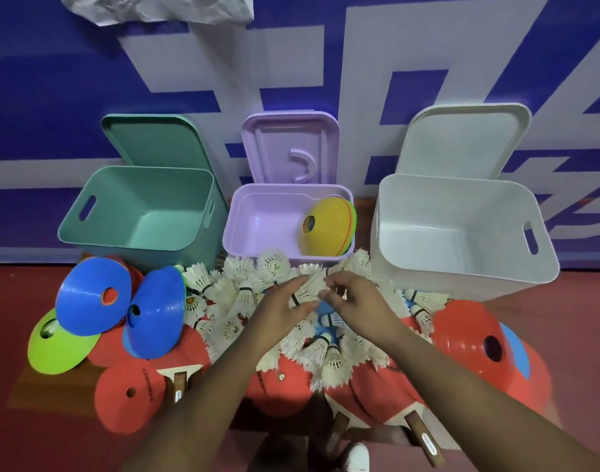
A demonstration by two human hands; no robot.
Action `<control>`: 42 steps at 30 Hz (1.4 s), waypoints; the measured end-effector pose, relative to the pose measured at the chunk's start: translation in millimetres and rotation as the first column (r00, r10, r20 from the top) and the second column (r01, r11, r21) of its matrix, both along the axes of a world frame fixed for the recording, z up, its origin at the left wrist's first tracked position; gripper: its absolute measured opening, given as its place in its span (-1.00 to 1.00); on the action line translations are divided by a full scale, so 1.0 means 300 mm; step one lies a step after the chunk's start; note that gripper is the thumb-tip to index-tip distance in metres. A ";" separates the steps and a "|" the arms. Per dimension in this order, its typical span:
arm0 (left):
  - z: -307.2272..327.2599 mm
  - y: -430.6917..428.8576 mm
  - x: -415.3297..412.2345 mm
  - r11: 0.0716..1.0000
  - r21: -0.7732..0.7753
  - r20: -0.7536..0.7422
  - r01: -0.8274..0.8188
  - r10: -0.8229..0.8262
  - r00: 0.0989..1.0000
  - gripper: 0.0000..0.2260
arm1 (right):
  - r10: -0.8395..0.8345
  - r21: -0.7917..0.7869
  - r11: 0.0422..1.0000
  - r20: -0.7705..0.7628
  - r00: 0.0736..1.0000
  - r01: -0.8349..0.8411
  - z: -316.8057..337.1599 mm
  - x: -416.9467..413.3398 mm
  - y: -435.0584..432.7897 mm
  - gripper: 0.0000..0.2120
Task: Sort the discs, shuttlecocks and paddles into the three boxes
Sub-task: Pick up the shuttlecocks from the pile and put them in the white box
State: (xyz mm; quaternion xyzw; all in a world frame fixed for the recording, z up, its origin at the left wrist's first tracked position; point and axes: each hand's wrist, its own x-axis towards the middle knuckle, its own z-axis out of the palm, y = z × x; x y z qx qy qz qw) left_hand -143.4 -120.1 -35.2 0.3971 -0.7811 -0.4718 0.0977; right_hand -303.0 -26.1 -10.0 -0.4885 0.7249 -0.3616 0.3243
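A white shoe (358,456) shows at the bottom edge, on the red floor (36,437). Just above it lie red-faced paddles (281,383) with brown wooden handles. Two handles carry small white labels, too small to read.

Both bare forearms reach forward over the paddles to a heap of white feather shuttlecocks (230,301) in the middle of the floor. The left hand (281,310) curls its fingers round one shuttlecock (309,287) near its dark-banded cork. The right hand (355,299) pinches the feather end of the same shuttlecock, so the two hands almost meet.

Left of the heap two blue discs (87,294) lean on a lime-green disc (63,345) and on red discs (128,396). One red disc bears a line of dark print that cannot be read. Right of the heap sits a stack of red discs (469,338) with a blue one among them.

Along the far edge of the floor stand three open boxes, each with its lid propped behind it. They are a green box (97,229) at the left, a purple box (257,195) in the middle and a white box (428,185) at the right. A tilted stack of discs with a yellow disc (332,223) on top leans in the right end of the purple box.

Behind the boxes is a blue wall (53,80) with large white characters, cut off and not legible. A crumpled white sheet (155,8) hangs at its top.
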 end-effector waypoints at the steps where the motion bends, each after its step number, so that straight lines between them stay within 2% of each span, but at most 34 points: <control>1: 0.005 -0.015 0.009 1.000 0.009 0.002 -0.017 0.017 1.000 -0.53 | -0.034 -0.006 0.999 0.046 0.998 0.034 -0.012 0.009 -0.013 -0.97; 3: 0.007 -0.053 0.048 0.994 0.068 0.013 -0.088 0.088 0.996 -0.53 | -0.112 -0.019 0.993 0.095 0.989 0.114 -0.040 0.016 -0.034 -0.88; 4: 0.004 -0.075 0.079 0.985 0.099 0.008 -0.141 0.141 0.990 -0.54 | -0.103 -0.008 0.995 0.055 0.993 0.104 -0.055 0.018 -0.039 -0.82; 7: -0.019 -0.135 0.172 0.958 0.100 -0.026 -0.269 0.272 0.962 -0.65 | 0.137 0.120 0.986 -0.186 0.973 -0.116 -0.132 0.044 -0.048 -0.66; 9: -0.032 -0.160 0.222 0.945 0.114 -0.014 -0.306 0.310 0.951 -0.64 | 0.232 0.250 0.955 -0.293 0.927 -0.160 -0.198 0.080 -0.061 -0.60; 11: -0.033 -0.171 0.245 0.938 0.144 -0.024 -0.317 0.323 0.946 -0.65 | 0.240 0.323 0.938 -0.352 0.905 -0.123 -0.256 0.106 -0.074 -0.69; 13: -0.028 -0.177 0.254 0.929 0.166 -0.036 -0.332 0.342 0.939 -0.67 | 0.224 0.333 0.939 -0.403 0.887 -0.085 -0.279 0.121 -0.092 -0.91; 15: -0.032 -0.186 0.260 0.930 0.177 -0.012 -0.323 0.330 0.944 -0.67 | 0.163 0.293 0.956 -0.437 0.885 -0.032 -0.274 0.114 -0.096 -0.87; 17: -0.042 -0.202 0.264 0.938 0.184 0.007 -0.292 0.296 0.955 -0.63 | 0.050 0.191 0.981 -0.378 0.925 0.025 -0.217 0.093 -0.096 -0.85; 20: -0.049 -0.223 0.253 0.955 0.182 0.009 -0.236 0.238 0.971 -0.46 | -0.137 0.085 0.986 -0.109 0.985 0.146 -0.066 0.041 -0.118 -0.86; 22: -0.059 -0.236 0.237 0.965 0.179 -0.005 -0.193 0.197 0.980 -0.47 | -0.220 0.041 0.975 0.052 0.974 0.218 0.014 0.013 -0.148 -0.85; 23: -0.052 -0.240 0.221 0.972 0.169 -0.009 -0.164 0.168 0.986 -0.50 | -0.237 0.030 0.971 0.086 0.968 0.235 0.036 0.008 -0.166 -0.86; 26: -0.023 -0.258 0.181 0.984 0.152 -0.018 -0.095 0.099 0.995 -0.58 | -0.189 0.058 0.981 0.026 0.982 0.188 0.060 0.041 -0.219 -0.81; 29: -0.012 -0.283 0.174 0.988 0.146 0.013 -0.046 0.044 0.999 -0.50 | -0.202 0.049 0.978 -0.054 0.978 0.204 0.048 0.083 -0.259 -0.70; 34: -0.015 -0.329 0.203 0.994 0.105 0.024 0.007 -0.009 1.000 -0.47 | -0.274 0.046 0.961 0.027 0.961 0.272 0.051 0.111 -0.281 -0.68; 38: -0.038 -0.374 0.226 0.997 0.067 0.000 0.037 -0.037 0.999 -0.51 | -0.427 0.058 0.904 0.209 0.880 0.424 0.040 0.119 -0.306 -0.67; 42: -0.019 -0.388 0.226 0.993 0.115 -0.062 0.027 -0.020 0.998 -0.59 | -0.335 0.103 0.941 0.171 0.927 0.322 0.039 0.161 -0.336 -0.67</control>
